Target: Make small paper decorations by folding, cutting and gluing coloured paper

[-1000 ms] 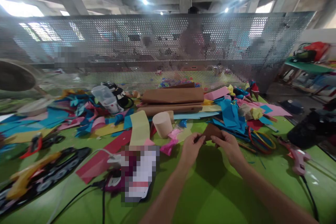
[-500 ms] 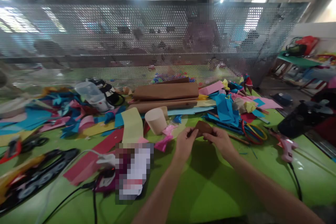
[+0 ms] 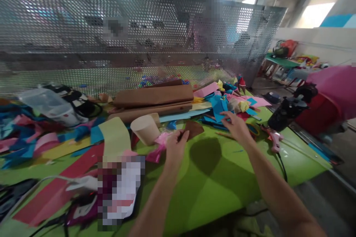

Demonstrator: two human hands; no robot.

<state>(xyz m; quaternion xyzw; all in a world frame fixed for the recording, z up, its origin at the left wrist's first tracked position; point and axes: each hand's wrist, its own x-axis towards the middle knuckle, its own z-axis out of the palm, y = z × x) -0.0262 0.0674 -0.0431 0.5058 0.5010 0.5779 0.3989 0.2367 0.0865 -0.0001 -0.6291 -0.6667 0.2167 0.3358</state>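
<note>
My left hand (image 3: 177,143) pinches the left end of a small brown paper piece (image 3: 194,129), holding it above the green table (image 3: 205,200). To the right, my right hand (image 3: 236,127) is off the paper, its fingers apart in front of the blue paper pieces (image 3: 218,107). Whether its fingertips touch the blue paper is hard to tell. Just left of my left hand are a pink cellophane bow (image 3: 157,150) and a beige paper roll (image 3: 145,129).
Brown paper rolls (image 3: 154,97) lie before a perforated metal screen (image 3: 111,59). A pink glue gun (image 3: 275,140) with a cord sits at the right. A phone (image 3: 125,192) and power strip (image 3: 83,207) are front left. Behind the screen stands a person.
My right hand has let go of the brown paper and moved right and up, opening. The left hand still holds the paper. The camera view has turned to the right.
</note>
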